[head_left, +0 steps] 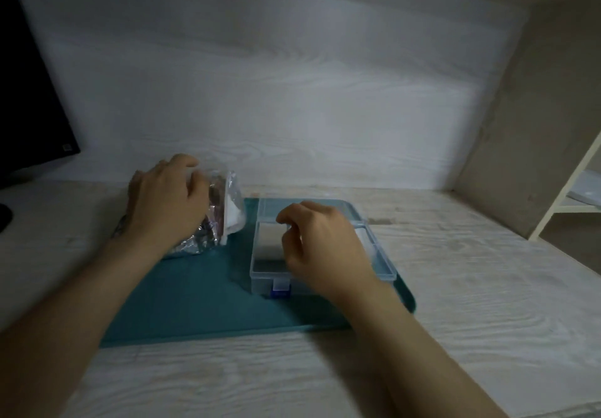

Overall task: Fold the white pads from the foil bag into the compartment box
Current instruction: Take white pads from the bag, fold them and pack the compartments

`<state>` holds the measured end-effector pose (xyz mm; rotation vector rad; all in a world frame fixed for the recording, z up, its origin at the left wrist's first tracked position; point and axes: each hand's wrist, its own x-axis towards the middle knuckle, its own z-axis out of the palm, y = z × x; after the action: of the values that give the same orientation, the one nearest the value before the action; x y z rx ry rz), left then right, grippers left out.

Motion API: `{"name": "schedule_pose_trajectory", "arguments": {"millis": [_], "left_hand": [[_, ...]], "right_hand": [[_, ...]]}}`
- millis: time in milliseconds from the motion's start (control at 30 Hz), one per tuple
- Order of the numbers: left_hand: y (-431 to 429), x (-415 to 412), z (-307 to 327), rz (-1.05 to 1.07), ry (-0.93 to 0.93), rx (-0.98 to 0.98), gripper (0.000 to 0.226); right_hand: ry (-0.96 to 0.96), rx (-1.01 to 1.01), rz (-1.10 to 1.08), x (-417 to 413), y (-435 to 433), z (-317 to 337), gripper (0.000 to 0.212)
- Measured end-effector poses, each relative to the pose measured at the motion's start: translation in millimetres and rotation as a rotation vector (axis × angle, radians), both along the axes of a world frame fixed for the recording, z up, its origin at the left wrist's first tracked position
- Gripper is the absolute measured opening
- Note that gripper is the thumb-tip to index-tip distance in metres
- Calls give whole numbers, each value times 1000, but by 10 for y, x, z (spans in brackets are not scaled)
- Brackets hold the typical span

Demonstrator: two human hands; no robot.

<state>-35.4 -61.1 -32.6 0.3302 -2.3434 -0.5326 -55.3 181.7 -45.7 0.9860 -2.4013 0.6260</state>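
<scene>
A crinkled foil bag (208, 232) lies at the back left of a teal tray (182, 300), its mouth open with white pads (234, 219) showing inside. My left hand (166, 203) rests over the bag with its fingers curled onto the top. A clear blue compartment box (260, 271) stands open on the tray's right half. One folded white pad (270, 242) lies in its left compartment. My right hand (322, 248) hovers over the box, fingers curled down at that pad's right edge; whether they pinch it is unclear. More white (362, 233) shows in a right compartment.
A dark monitor (29, 92) stands at the far left against the white wall. A beige panel and a white shelf frame (566, 196) close off the right side. The pale wood-grain desk (471, 287) extends around the tray.
</scene>
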Motion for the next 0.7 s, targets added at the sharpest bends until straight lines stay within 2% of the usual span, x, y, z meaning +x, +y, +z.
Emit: {"name": "schedule_pose_trajectory", "arguments": {"millis": [67, 267, 333, 467, 533, 700], "left_hand": [[-49, 5, -41, -26, -46, 134, 33], [-73, -33, -165, -25, -19, 268, 23], [-89, -46, -194, -8, -35, 297, 24], [-149, -77, -233, -7, -36, 333, 29], [-161, -95, -250, -12, -36, 348, 28], [-229, -164, -316, 22, -22, 347, 25]], "right_hand": [[-55, -37, 32, -16, -165, 37, 35], [-169, -54, 22, -296, -556, 61, 28], [-214, 9, 37, -373, -696, 58, 33], [-313, 206, 77, -470, -959, 118, 61], [-321, 314, 63, -486, -1048, 161, 67], [-242, 504, 3, -508, -1187, 209, 53]]}}
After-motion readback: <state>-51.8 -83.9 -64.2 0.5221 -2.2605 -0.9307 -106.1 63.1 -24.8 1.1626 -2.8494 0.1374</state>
